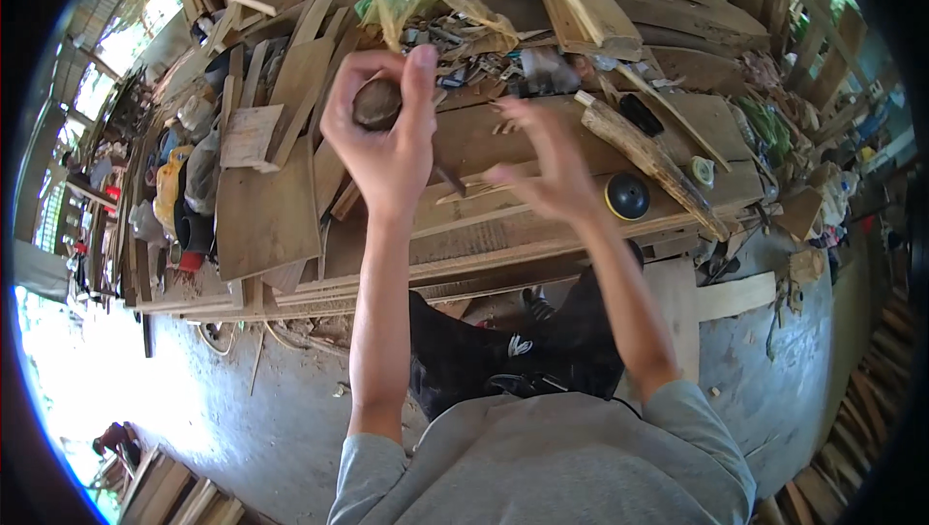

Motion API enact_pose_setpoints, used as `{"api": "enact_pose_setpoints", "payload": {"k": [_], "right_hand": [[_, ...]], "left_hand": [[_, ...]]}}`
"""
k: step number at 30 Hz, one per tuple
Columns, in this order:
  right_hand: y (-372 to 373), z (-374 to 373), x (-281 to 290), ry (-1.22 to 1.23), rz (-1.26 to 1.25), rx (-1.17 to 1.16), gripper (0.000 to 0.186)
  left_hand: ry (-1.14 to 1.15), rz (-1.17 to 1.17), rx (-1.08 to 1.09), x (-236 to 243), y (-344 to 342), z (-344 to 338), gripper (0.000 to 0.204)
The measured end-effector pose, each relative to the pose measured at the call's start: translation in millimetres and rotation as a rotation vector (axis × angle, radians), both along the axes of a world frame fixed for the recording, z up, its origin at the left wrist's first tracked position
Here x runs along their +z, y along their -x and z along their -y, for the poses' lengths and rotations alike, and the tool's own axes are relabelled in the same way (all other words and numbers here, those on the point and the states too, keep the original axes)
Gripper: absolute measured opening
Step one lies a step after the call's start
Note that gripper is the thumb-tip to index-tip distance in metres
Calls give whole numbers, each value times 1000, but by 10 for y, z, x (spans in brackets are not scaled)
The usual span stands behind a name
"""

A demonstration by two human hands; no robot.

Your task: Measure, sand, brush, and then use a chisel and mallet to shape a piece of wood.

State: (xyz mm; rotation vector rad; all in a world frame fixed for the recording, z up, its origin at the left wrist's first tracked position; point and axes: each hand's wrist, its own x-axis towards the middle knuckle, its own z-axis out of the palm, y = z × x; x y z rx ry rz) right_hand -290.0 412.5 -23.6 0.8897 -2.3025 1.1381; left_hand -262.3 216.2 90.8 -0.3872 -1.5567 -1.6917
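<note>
Raised over the left part of the workbench (464, 244), my left hand (387, 148) is closed around a round brown wooden piece (377, 104), seen end-on. How long that piece is cannot be seen. A narrow dark strip (448, 180) slants out just right of the hand's wrist; whether it belongs to the held piece I cannot tell. My right hand (552, 167) hovers above the bench with its fingers apart, slightly blurred and holding nothing. Nearest to it are a shiny black round object (627, 196) and a rough wooden stick (648, 157).
Boards (266, 206) lie on the left of the bench. Behind my hands is a heap of small scraps (484, 56) with a yellowish plastic bag (416, 4). A thick wooden block (598, 14) lies at the back right, and a tape roll (703, 171) sits at the right.
</note>
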Motion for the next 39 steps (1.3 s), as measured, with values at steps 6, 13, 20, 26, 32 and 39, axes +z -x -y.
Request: {"api": "enact_pose_setpoints", "payload": {"k": [6, 13, 20, 26, 32, 39], "right_hand": [[404, -2138, -826, -495, 235, -764, 88], [272, -2331, -968, -553, 457, -720, 84], [215, -2354, -798, -507, 490, -700, 82], [197, -2473, -817, -473, 383, -643, 77], [14, -2265, -310, -362, 23, -644, 59], [-294, -1533, 1259, -19, 38, -399, 54]], "left_hand": [[-123, 58, -148, 31, 199, -7, 31], [49, 17, 246, -25, 436, 116, 31], [107, -45, 328, -3, 231, -243, 27], [89, -59, 273, 20, 207, -304, 25], [73, -32, 257, 27, 102, -379, 22], [66, 180, 136, -316, 150, -372, 14]]}}
